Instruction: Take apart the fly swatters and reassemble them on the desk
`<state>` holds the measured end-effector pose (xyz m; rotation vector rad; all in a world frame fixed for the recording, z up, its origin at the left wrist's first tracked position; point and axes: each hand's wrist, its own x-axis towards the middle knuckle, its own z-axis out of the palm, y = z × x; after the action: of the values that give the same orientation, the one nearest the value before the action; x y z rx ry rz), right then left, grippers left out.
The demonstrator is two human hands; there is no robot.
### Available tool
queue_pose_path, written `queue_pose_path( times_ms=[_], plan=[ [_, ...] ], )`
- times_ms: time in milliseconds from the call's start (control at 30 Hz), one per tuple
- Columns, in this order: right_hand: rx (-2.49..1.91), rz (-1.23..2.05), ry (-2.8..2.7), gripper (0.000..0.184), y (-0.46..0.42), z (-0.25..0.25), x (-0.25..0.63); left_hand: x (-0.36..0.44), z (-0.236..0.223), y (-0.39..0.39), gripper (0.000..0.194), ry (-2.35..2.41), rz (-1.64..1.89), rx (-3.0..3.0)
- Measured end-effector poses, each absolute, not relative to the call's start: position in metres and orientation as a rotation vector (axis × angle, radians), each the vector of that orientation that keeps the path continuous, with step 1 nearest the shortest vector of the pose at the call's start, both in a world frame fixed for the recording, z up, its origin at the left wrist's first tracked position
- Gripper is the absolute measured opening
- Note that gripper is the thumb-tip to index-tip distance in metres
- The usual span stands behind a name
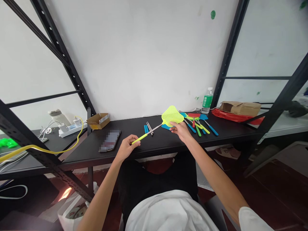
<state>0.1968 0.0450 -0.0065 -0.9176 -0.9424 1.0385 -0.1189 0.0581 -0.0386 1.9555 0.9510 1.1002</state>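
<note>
A yellow-green fly swatter [171,114] with a perforated head and metal rod is held across in front of me. Its handle end is pinched by my left hand [128,146]. My right hand [179,129] grips the lower right edge of its head. Behind the head, a blue perforated piece [166,126] shows in part on the table. Just left of the head lie metal rods [150,129] and blue handles [146,129]. To the right of my right hand, several blue, green, yellow and red swatters [199,123] lie in a pile.
On the black table [134,160] are a phone [110,141], an open cardboard box [98,121] and a water bottle [207,101]. At right, another carton [240,108] rests on a red bag [235,116]. A yellow cable [48,150] crosses the left shelf post.
</note>
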Motion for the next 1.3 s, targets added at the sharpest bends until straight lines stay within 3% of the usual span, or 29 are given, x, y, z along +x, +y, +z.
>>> queue_pose_path(
  times_ms=[833, 1300],
  plan=[
    [-0.868, 1.091, -1.055, 0.025, 0.038, -0.002, 0.188, -0.123, -0.038, 0.060, 0.036, 0.966, 1.051, 1.991],
    [-0.983, 0.959, -1.137, 0.019, 0.042, -0.012, 0.179, -0.129, -0.045, 0.065, 0.033, 1.015, 1.064, 1.982]
  ],
)
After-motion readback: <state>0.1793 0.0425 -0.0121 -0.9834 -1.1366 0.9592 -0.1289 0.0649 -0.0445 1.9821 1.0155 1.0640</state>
